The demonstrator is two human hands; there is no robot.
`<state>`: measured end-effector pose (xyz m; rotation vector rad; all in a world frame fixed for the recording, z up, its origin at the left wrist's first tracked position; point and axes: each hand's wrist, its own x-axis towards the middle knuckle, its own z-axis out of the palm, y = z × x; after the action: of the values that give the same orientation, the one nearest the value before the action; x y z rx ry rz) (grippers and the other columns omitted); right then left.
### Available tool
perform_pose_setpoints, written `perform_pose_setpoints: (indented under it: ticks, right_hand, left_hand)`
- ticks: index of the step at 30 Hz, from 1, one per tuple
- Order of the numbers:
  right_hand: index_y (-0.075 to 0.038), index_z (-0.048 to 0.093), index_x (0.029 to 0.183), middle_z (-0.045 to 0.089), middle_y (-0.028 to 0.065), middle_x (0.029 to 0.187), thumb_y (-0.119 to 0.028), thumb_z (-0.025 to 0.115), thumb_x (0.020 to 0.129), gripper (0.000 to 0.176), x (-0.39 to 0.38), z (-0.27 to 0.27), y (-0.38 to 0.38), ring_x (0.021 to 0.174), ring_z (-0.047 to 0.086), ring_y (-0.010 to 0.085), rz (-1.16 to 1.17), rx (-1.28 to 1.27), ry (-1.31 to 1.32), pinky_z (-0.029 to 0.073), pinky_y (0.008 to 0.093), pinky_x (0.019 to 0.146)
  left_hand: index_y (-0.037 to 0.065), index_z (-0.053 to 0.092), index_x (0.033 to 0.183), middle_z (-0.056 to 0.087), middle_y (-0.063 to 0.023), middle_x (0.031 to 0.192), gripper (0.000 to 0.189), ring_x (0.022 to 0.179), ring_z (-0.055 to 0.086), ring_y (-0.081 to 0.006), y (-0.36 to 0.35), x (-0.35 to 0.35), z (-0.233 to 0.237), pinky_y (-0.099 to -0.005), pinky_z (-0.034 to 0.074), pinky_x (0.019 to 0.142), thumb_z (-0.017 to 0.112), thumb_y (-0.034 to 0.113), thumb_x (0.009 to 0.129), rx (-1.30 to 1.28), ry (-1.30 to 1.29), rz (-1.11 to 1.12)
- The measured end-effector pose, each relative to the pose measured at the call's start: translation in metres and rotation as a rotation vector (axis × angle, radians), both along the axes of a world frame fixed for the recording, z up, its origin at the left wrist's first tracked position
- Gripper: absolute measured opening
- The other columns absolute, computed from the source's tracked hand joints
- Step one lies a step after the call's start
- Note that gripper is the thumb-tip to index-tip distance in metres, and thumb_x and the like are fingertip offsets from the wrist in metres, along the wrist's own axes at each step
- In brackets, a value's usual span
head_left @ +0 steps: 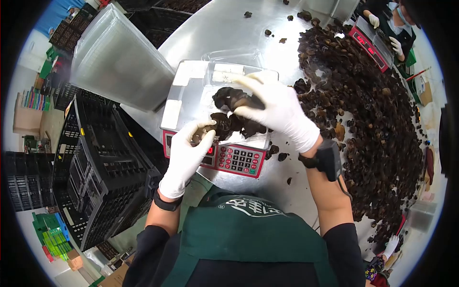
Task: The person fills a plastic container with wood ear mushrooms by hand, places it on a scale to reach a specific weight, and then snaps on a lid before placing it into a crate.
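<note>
A red and white weighing scale (239, 160) sits on the steel table in front of me, with a clear plastic tray (224, 71) on its platform. Dark dried mushrooms (239, 125) lie heaped in the tray. My right hand (277, 107), in a white glove, grips a clump of mushrooms (227, 97) above the tray. My gloved left hand (186, 153) pinches a mushroom piece (216, 125) at the tray's near left edge.
A big pile of dried mushrooms (373, 110) covers the table's right side. A stack of clear trays (114, 62) stands at the left. Black plastic crates (100, 177) sit beside the table. Another gloved person (394, 28) works at a second scale (370, 45) far right.
</note>
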<state>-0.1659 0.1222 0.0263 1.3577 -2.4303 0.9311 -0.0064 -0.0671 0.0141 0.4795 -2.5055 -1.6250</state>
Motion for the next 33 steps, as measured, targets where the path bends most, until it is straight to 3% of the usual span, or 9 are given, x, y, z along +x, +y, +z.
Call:
perform_pose_setpoints:
  ticks: [5, 9, 12, 15, 19, 22, 28, 32, 33]
  right_hand:
    - [-0.013, 0.061, 0.129, 0.066, 0.0095, 0.118, -0.032, 0.080, 0.077, 0.058, -0.007, -0.007, 0.017, 0.104, 0.065, 0.0268, -0.003, 0.294, -0.116, 0.055, 0.0349, 0.088]
    - [-0.005, 0.067, 0.120, 0.069, 0.0119, 0.114, -0.014, 0.078, 0.079, 0.044, 0.001, 0.005, 0.038, 0.102, 0.067, 0.0200, -0.101, -0.181, -0.287, 0.051, 0.0302, 0.090]
    - [-0.002, 0.068, 0.117, 0.070, 0.0077, 0.100, -0.005, 0.070, 0.082, 0.035, 0.032, 0.007, 0.063, 0.092, 0.064, 0.0146, -0.272, -0.350, -0.584, 0.051, 0.0289, 0.087]
    - [-0.002, 0.067, 0.117, 0.070, 0.0073, 0.098, -0.006, 0.071, 0.084, 0.034, 0.086, -0.002, 0.080, 0.089, 0.063, 0.0130, -0.102, -0.272, -0.841, 0.050, 0.0277, 0.085]
    - [-0.001, 0.066, 0.113, 0.071, 0.0057, 0.096, -0.007, 0.069, 0.087, 0.027, 0.152, -0.024, 0.086, 0.089, 0.063, 0.0124, -0.290, -0.220, -1.048, 0.051, 0.0284, 0.084]
    - [0.002, 0.068, 0.104, 0.070, 0.0052, 0.092, -0.004, 0.064, 0.090, 0.015, 0.176, -0.039, 0.118, 0.078, 0.059, 0.0071, -0.526, -0.447, -1.430, 0.047, 0.0211, 0.068]
    - [0.002, 0.071, 0.105, 0.071, 0.0034, 0.084, -0.007, 0.065, 0.089, 0.019, 0.236, -0.046, 0.252, 0.071, 0.060, 0.0073, -0.879, 0.013, -1.253, 0.045, 0.0206, 0.061]
    - [0.002, 0.070, 0.112, 0.070, 0.0079, 0.080, -0.011, 0.073, 0.081, 0.034, 0.293, -0.046, 0.338, 0.073, 0.066, 0.0136, -1.018, 0.447, -1.127, 0.053, 0.0278, 0.068]
    - [0.001, 0.070, 0.112, 0.070, 0.0089, 0.079, -0.010, 0.072, 0.079, 0.035, 0.304, -0.060, 0.356, 0.073, 0.066, 0.0151, -1.052, 0.488, -0.891, 0.054, 0.0310, 0.070]
  left_hand:
    - [0.002, 0.068, 0.113, 0.068, 0.0010, 0.091, 0.023, 0.079, 0.057, -0.0035, 0.001, 0.001, 0.002, -0.0217, 0.047, 0.076, 0.067, 0.006, 0.090, -0.002, 0.028, -0.002]
    - [0.003, 0.071, 0.111, 0.066, 0.0008, 0.081, 0.026, 0.070, 0.056, -0.0051, 0.007, 0.007, 0.010, -0.0218, 0.048, 0.067, 0.072, 0.005, 0.085, 0.051, 0.056, 0.041]
    - [0.004, 0.072, 0.107, 0.065, -0.0010, 0.076, 0.026, 0.067, 0.058, -0.0080, 0.018, 0.011, 0.015, -0.0243, 0.049, 0.065, 0.076, 0.006, 0.081, -0.127, 0.173, -0.136]
    - [0.009, 0.072, 0.096, 0.064, -0.0042, 0.076, 0.025, 0.066, 0.062, -0.0197, 0.042, 0.008, 0.006, -0.0326, 0.048, 0.062, 0.082, 0.012, 0.074, -0.296, 0.333, -0.436]
    - [0.010, 0.064, 0.113, 0.064, -0.0055, 0.080, 0.039, 0.080, 0.064, -0.0275, 0.083, 0.002, -0.019, -0.0401, 0.049, 0.070, 0.074, 0.015, 0.076, -0.416, 0.305, -0.888]
    - [0.005, 0.057, 0.125, 0.063, -0.0087, 0.081, 0.050, 0.078, 0.065, -0.0281, 0.105, 0.006, -0.024, -0.0395, 0.050, 0.070, 0.073, 0.014, 0.078, -0.300, 0.311, -0.974]
    - [0.007, 0.059, 0.126, 0.065, -0.0104, 0.088, 0.043, 0.084, 0.064, -0.0296, 0.073, 0.001, -0.008, -0.0410, 0.051, 0.076, 0.070, 0.014, 0.084, -0.308, 0.367, -0.891]
    - [0.007, 0.068, 0.118, 0.069, -0.0101, 0.092, 0.031, 0.081, 0.067, -0.0247, 0.030, -0.017, 0.006, -0.0364, 0.053, 0.075, 0.068, 0.009, 0.087, -0.345, 0.440, -0.567]
    - [0.006, 0.068, 0.118, 0.070, -0.0090, 0.094, 0.031, 0.083, 0.067, -0.0205, 0.022, -0.022, 0.009, -0.0329, 0.053, 0.077, 0.067, 0.007, 0.088, -0.223, 0.361, -0.448]
